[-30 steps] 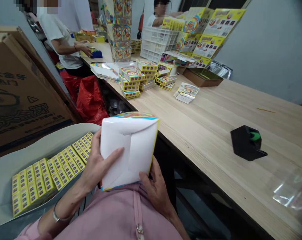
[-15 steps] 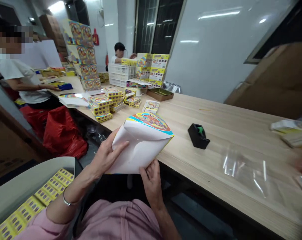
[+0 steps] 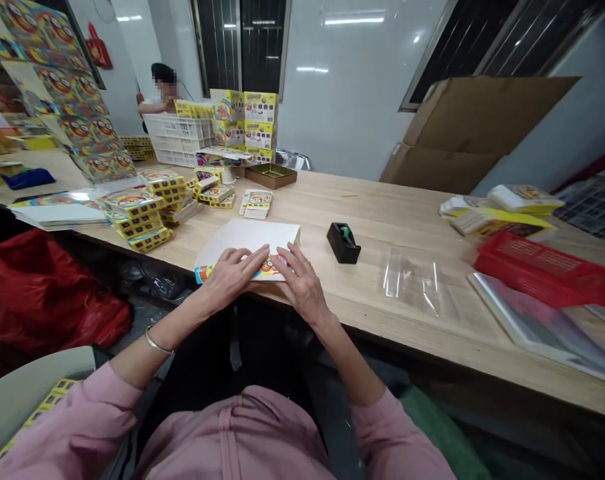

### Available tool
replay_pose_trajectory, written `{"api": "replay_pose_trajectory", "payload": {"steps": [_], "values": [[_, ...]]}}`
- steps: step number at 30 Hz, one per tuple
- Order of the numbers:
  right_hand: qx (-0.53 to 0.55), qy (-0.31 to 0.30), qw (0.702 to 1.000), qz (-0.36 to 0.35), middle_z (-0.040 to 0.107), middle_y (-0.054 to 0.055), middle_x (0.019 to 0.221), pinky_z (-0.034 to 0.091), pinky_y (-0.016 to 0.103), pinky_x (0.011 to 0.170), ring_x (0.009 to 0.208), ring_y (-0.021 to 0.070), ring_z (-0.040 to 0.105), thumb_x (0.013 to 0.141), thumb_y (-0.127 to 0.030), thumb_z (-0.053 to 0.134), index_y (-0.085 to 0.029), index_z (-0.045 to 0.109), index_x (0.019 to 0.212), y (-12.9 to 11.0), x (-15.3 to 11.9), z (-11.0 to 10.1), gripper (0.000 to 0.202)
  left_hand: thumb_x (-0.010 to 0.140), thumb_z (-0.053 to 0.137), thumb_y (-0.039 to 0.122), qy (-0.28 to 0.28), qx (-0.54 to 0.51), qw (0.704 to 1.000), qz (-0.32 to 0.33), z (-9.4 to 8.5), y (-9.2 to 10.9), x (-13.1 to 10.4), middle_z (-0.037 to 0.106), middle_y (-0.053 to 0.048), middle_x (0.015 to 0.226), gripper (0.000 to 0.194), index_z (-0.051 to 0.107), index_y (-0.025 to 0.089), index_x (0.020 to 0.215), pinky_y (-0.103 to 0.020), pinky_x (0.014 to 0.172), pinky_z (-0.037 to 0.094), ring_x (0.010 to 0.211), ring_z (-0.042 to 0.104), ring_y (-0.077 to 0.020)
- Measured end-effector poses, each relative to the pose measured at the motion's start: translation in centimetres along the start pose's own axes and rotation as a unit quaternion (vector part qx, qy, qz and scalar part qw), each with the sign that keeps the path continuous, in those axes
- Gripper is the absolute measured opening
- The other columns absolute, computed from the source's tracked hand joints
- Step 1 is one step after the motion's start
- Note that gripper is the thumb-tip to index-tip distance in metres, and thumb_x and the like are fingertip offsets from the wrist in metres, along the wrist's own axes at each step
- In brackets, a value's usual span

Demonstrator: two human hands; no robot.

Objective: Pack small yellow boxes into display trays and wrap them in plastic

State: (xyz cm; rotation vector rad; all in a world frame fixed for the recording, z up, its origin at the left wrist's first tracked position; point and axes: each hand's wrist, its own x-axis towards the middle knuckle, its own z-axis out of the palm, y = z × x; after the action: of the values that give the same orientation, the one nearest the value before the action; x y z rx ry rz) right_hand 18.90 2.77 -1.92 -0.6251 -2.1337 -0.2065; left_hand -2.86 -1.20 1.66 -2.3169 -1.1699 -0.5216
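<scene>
A white cardboard piece with a colourful printed strip, which looks like a folding carton (image 3: 247, 233), lies on the table at its front edge. Its plain side faces up, and the printed part runs along the side nearest me. My left hand (image 3: 232, 275) rests on this strip with fingers stretched out. Beside it, my right hand (image 3: 302, 285) lies on the same strip, fingers extended and slightly apart. Both hands press from above and partly cover the print. To the right of the carton stands a black tape dispenser (image 3: 344, 244) with green tape.
Stacked small yellow boxes (image 3: 145, 230) stand left on the wooden table (image 3: 382, 207). Clear plastic bags (image 3: 417, 280), a red basket (image 3: 542, 270) and white-yellow cartons (image 3: 525, 199) lie right. A person (image 3: 165, 87) sits behind a white crate (image 3: 177, 137).
The carton came down from mid-air onto the table edge. Both hands moved from gripping its sides to lying flat on its printed strip. The view swung right.
</scene>
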Motion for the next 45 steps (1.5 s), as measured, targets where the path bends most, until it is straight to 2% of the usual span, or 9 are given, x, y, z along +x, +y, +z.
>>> {"api": "replay_pose_trajectory", "payload": {"steps": [2, 4, 8, 15, 24, 27, 33, 37, 45], "values": [[0.032, 0.026, 0.999, 0.033, 0.054, 0.013, 0.143, 0.043, 0.053, 0.113, 0.142, 0.0298, 0.04, 0.095, -0.024, 0.059, -0.026, 0.041, 0.149, 1.2, -1.0, 0.8, 0.057, 0.095, 0.057, 0.041, 0.02, 0.011, 1.0, -0.018, 0.6, -1.0, -1.3, 0.054, -0.019, 0.143, 0.06, 0.041, 0.015, 0.147, -0.047, 0.099, 0.04, 0.116, 0.056, -0.0312], [0.062, 0.032, 0.996, 0.047, 0.053, 0.013, 0.143, 0.042, 0.055, 0.114, 0.141, 0.03, 0.042, 0.093, -0.032, 0.062, -0.027, 0.04, 0.15, 1.9, -1.5, 0.6, 0.061, 0.095, 0.055, 0.043, 0.032, 0.013, 0.999, -0.041, 0.8, -2.2, -2.7, 0.061, -0.018, 0.134, 0.058, 0.044, 0.017, 0.146, -0.046, 0.098, 0.04, 0.111, 0.058, -0.03], [0.116, -0.028, 0.993, 0.025, 0.047, 0.015, 0.149, 0.039, 0.054, 0.116, 0.142, 0.0289, 0.041, 0.093, -0.043, 0.062, -0.024, 0.035, 0.152, 2.7, -0.7, -1.0, 0.068, 0.098, 0.049, 0.044, 0.021, -0.004, 0.998, -0.054, 0.8, -4.2, -3.8, 0.067, -0.016, 0.119, 0.053, 0.047, 0.02, 0.145, -0.042, 0.089, 0.042, 0.103, 0.06, -0.0289], [0.055, -0.089, 0.993, 0.053, 0.055, 0.012, 0.14, 0.045, 0.05, 0.111, 0.132, 0.0286, 0.051, 0.097, -0.043, 0.054, -0.023, 0.053, 0.14, 3.0, 1.3, -2.5, 0.047, 0.096, 0.044, 0.056, -0.011, -0.067, 0.997, -0.034, 0.1, -5.8, -1.8, 0.062, -0.019, 0.13, 0.061, 0.047, 0.02, 0.145, -0.045, 0.091, 0.046, 0.111, 0.061, -0.0325], [-0.033, -0.107, 0.994, 0.014, 0.061, 0.02, 0.134, 0.05, 0.049, 0.105, 0.13, 0.031, 0.056, 0.103, -0.026, 0.042, -0.013, 0.064, 0.126, 3.8, 2.2, -1.8, 0.035, 0.102, 0.037, 0.044, -0.021, -0.068, 0.997, 0.019, 0.2, -5.8, 0.4, 0.068, -0.02, 0.123, 0.048, 0.058, 0.014, 0.133, -0.043, 0.085, 0.054, 0.094, 0.068, -0.028], [-0.006, -0.095, 0.995, 0.012, 0.065, 0.016, 0.131, 0.05, 0.046, 0.108, 0.127, 0.0282, 0.059, 0.102, -0.027, 0.044, -0.014, 0.067, 0.122, 4.4, 2.7, -1.8, 0.033, 0.103, 0.033, 0.041, -0.018, -0.065, 0.997, 0.042, -0.3, -6.3, 1.1, 0.07, -0.019, 0.12, 0.047, 0.058, 0.013, 0.132, -0.042, 0.086, 0.055, 0.1, 0.069, -0.0279], [0.105, -0.083, 0.989, 0.071, 0.06, 0.009, 0.14, 0.044, 0.045, 0.114, 0.132, 0.0231, 0.055, 0.099, -0.034, 0.054, -0.022, 0.06, 0.133, 5.6, 3.0, -2.6, 0.037, 0.098, 0.045, 0.053, -0.019, -0.092, 0.995, 0.044, -0.7, -7.6, 0.8, 0.057, -0.02, 0.141, 0.058, 0.049, 0.015, 0.141, -0.047, 0.103, 0.049, 0.125, 0.06, -0.0304], [0.159, -0.114, 0.977, 0.081, 0.051, 0.009, 0.149, 0.041, 0.048, 0.115, 0.137, 0.0257, 0.049, 0.088, -0.043, 0.07, -0.023, 0.046, 0.146, 6.2, 2.9, -3.2, 0.067, 0.099, 0.043, 0.052, -0.01, -0.138, 0.99, 0.025, 0.0, -8.3, 0.2, 0.061, -0.019, 0.137, 0.053, 0.054, 0.016, 0.136, -0.046, 0.1, 0.051, 0.123, 0.062, -0.0284], [0.136, -0.059, 0.985, 0.084, 0.061, 0.006, 0.139, 0.044, 0.046, 0.114, 0.132, 0.0225, 0.055, 0.099, -0.029, 0.053, -0.026, 0.061, 0.133, 5.9, 3.0, -2.0, 0.035, 0.101, 0.036, 0.052, -0.047, -0.143, 0.988, 0.028, 0.5, -8.9, 0.8, 0.075, -0.015, 0.108, 0.052, 0.061, 0.017, 0.13, -0.037, 0.079, 0.059, 0.092, 0.074, -0.0249]]}}
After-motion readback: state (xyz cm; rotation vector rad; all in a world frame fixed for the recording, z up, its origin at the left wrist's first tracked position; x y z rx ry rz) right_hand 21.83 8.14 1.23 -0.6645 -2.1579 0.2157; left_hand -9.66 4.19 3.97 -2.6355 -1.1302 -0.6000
